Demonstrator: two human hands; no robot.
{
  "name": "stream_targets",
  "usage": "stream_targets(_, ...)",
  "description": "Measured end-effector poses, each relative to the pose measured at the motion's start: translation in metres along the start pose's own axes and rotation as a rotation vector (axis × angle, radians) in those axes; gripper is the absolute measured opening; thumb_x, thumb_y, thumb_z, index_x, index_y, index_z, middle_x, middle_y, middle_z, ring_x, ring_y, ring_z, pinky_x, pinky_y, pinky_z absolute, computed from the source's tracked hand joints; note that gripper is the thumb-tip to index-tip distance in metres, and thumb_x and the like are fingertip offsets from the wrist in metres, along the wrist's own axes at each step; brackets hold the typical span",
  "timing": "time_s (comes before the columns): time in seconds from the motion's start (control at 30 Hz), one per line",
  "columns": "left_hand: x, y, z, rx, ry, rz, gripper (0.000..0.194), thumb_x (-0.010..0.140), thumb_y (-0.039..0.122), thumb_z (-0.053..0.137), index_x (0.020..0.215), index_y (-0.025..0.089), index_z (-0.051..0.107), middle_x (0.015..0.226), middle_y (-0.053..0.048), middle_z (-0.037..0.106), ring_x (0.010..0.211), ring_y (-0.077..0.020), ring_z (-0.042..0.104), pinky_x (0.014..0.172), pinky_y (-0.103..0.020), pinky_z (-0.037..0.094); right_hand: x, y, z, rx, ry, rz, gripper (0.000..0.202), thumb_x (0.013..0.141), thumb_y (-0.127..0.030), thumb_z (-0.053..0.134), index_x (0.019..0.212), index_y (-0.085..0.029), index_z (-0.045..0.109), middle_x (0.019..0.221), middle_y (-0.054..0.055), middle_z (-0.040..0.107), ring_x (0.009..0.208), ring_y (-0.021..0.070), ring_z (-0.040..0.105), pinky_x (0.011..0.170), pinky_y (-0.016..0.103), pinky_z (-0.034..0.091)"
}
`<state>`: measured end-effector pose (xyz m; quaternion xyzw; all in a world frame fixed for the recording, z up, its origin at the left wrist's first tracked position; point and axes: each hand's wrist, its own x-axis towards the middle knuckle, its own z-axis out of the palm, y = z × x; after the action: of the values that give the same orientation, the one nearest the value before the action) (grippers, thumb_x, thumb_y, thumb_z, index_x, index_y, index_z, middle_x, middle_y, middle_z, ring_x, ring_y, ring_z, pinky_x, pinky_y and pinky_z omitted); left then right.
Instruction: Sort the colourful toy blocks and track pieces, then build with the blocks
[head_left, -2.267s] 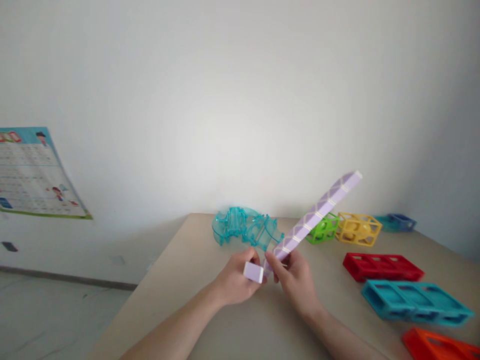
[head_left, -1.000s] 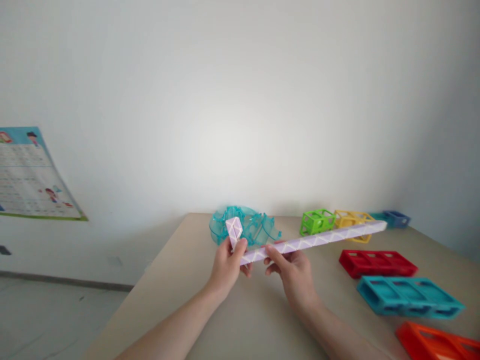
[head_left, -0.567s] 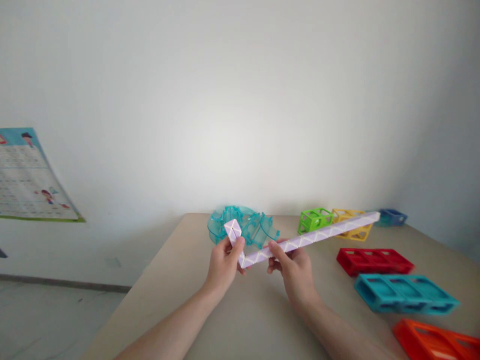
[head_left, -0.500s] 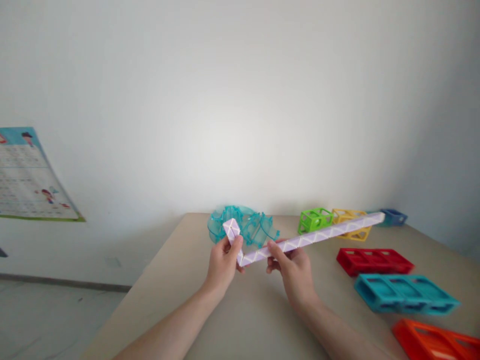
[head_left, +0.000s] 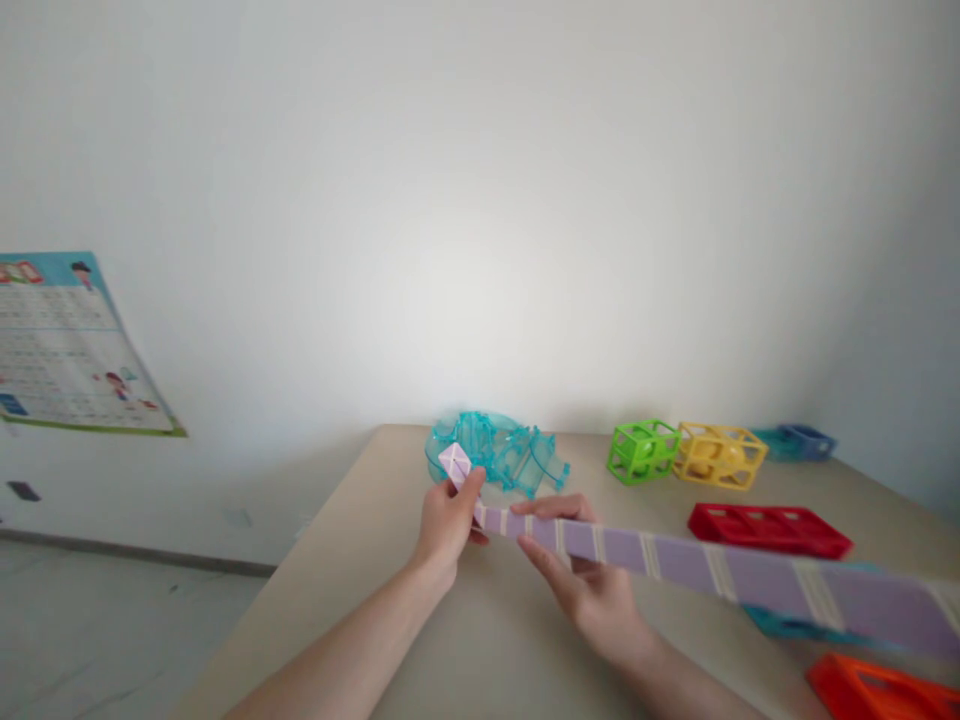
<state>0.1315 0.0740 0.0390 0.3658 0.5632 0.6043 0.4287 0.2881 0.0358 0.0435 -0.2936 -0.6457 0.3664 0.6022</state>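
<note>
A pale purple and white snake puzzle is held in the air over the table by both hands. My left hand grips its short bent end, thumb on top, and the tip points up and left past the thumb. Close to the bend, my right hand pinches the long straight part between its thumb and fingers. That long part runs right and toward me, growing large and blurred as it leaves the picture at the right edge. Some of my right fingers are hidden behind it.
Clear teal plastic pieces lie at the table's back. Green and yellow open-frame blocks stand to their right, near a dark blue block. Red, teal and orange frames line the right side; a poster hangs left.
The long part of the snake puzzle has swung down and toward me on the right, now covering part of the teal frame. My right hand has turned with it; my left keeps its grip.
</note>
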Motion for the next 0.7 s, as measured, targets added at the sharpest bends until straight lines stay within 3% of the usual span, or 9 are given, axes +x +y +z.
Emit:
stream_targets(0.1,0.001,0.001,-0.001,-0.104,0.01,-0.112,0.035,0.07,0.047,0.069,0.064,0.016,0.055,0.047,0.003,0.052,0.038,-0.0125,0.052,0.032,-0.023,0.045,-0.003,-0.004,-0.002,-0.03,-0.088,-0.042,0.019,0.079,-0.02,0.068,0.093,-0.025,0.056,0.101,0.006,0.068,0.096,0.0236,0.063,0.086,0.037,0.047)
stream_targets(0.23,0.002,0.0,-0.001,-0.173,-0.022,-0.179,0.034,0.07,0.045,0.071,0.065,0.015,0.054,0.047,0.002,0.055,0.037,-0.0125,0.054,0.031,-0.021,0.044,-0.001,-0.005,-0.005,0.001,-0.081,-0.084,0.02,0.083,-0.018,0.064,0.097,-0.026,0.054,0.101,0.006,0.068,0.098,0.0229,0.063,0.088,0.038,0.046)
stream_targets(0.43,0.008,0.003,-0.004,-0.389,-0.008,-0.344,0.03,0.077,0.038,0.067,0.064,0.016,0.052,0.045,0.005,0.053,0.035,-0.0093,0.053,0.033,-0.018,0.045,-0.002,-0.007,-0.001,-0.074,-0.239,-0.242,0.014,0.083,-0.015,0.059,0.072,-0.024,0.061,0.09,0.007,0.071,0.079,0.0229,0.061,0.072,0.036,0.046)
stream_targets(0.57,0.009,0.007,-0.004,-0.558,-0.031,-0.359,0.027,0.082,0.034,0.064,0.067,0.017,0.051,0.048,0.006,0.054,0.035,-0.0072,0.053,0.035,-0.015,0.046,-0.001,-0.012,-0.004,0.01,-0.183,-0.171,0.016,0.084,-0.021,0.061,0.068,-0.023,0.06,0.091,0.008,0.07,0.084,0.0241,0.06,0.08,0.04,0.044)
stream_targets(0.7,0.008,0.006,-0.002,-0.622,-0.115,-0.362,0.031,0.086,0.04,0.059,0.068,0.016,0.052,0.052,0.003,0.059,0.041,-0.0083,0.059,0.041,-0.016,0.052,0.002,-0.016,-0.01,0.067,-0.153,-0.05,0.009,0.083,-0.028,0.064,0.076,-0.023,0.063,0.102,0.009,0.068,0.096,0.0264,0.06,0.088,0.042,0.042)
